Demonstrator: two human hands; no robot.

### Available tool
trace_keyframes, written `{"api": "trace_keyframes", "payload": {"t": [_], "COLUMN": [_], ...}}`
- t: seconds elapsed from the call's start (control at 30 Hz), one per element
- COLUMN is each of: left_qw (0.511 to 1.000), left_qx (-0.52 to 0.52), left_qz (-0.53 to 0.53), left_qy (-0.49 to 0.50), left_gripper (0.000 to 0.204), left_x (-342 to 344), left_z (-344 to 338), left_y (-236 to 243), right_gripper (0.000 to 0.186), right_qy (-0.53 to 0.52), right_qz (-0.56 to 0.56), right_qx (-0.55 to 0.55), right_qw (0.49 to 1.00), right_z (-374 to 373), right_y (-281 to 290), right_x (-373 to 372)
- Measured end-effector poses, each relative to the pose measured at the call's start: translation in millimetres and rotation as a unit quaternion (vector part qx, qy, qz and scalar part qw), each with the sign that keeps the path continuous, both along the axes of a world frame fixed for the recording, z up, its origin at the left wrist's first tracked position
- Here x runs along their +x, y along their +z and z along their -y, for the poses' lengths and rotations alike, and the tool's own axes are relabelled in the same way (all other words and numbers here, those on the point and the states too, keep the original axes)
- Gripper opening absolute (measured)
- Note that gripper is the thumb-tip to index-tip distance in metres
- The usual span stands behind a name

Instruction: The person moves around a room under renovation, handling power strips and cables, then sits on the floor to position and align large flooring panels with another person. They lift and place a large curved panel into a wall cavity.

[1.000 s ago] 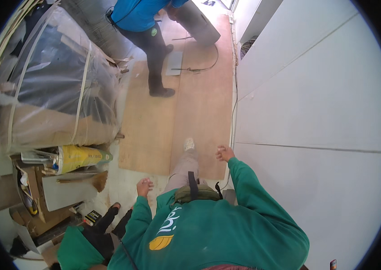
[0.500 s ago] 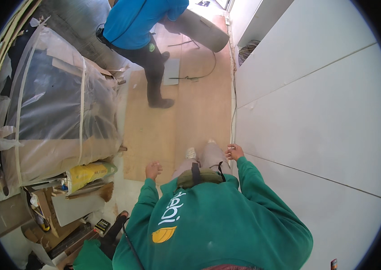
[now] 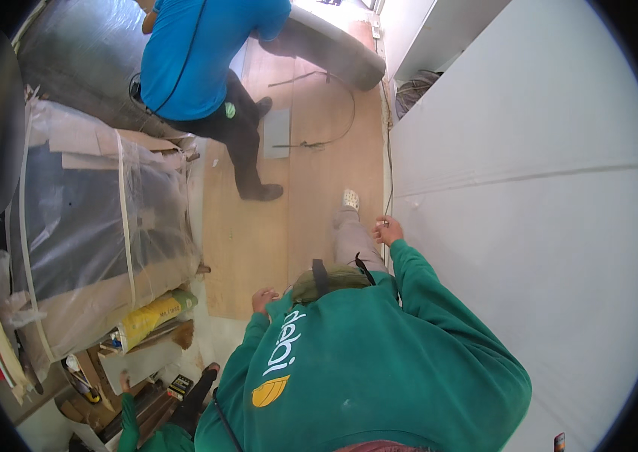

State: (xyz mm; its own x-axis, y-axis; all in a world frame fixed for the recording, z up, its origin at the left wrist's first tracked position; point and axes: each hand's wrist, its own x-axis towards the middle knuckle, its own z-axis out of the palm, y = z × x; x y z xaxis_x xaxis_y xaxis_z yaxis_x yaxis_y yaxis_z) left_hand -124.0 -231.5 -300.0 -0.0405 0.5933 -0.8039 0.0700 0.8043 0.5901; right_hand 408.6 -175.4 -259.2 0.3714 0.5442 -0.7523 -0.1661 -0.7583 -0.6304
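My left hand [image 3: 264, 300] hangs by my left hip over the wooden sheet floor [image 3: 247, 256]. Its fingers are loosely bent and apart, with nothing seen in them. On the other side, my right hand [image 3: 388, 230] is raised beside the large white panel wall [image 3: 530, 151]. Its fingers close around a small thing too tiny to make out. Ahead, a co-worker in a blue shirt [image 3: 191, 60] bends over a long grey-brown piece [image 3: 334, 53], holding it tilted. A grey flat sheet [image 3: 277, 128] and a thin dark cord [image 3: 352, 113] lie on the floor near that person's feet.
A plastic-wrapped stack [image 3: 78, 211] stands along the left. Near it are a yellow bag [image 3: 157, 318], a brush [image 3: 183, 336] and loose boards. Another person in green [image 3: 129, 422] is at the lower left. Coiled cable [image 3: 415, 90] sits in a recess at the right.
I have stepped forward, one shoe now ahead of the other. The co-worker in blue and the long piece sit farther left in view. The green-sleeved person's hand has come into sight.
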Motion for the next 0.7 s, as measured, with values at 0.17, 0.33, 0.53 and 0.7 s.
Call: {"api": "trace_keyframes", "payload": {"t": [0.17,0.33,0.53,0.7], "left_qw": [0.999,0.997,0.975,0.902], "left_qx": [-0.041,0.028,0.121,0.277], "left_qz": [-0.018,-0.03,-0.074,-0.138], "left_qy": [-0.027,-0.071,-0.174,-0.302], "left_gripper": [0.029,0.026,0.031,0.034], "left_x": [96.3,210.9,299.8,379.2], "left_z": [-103.9,-217.9,-313.9,-413.7], "left_y": [14.9,43.0,55.3,59.9], "right_gripper": [0.028,0.026,0.024,0.026], "right_qy": [0.051,0.102,0.138,0.19], "right_qz": [-0.003,0.041,0.084,0.148], "right_qx": [0.015,0.011,0.02,0.061], "right_qw": [0.999,0.994,0.987,0.969], "right_z": [-80.0,-154.5,-250.5,-338.4], "right_y": [9.8,15.0,11.4,-33.0], "right_x": [49.8,120.3,180.3,238.1]}}
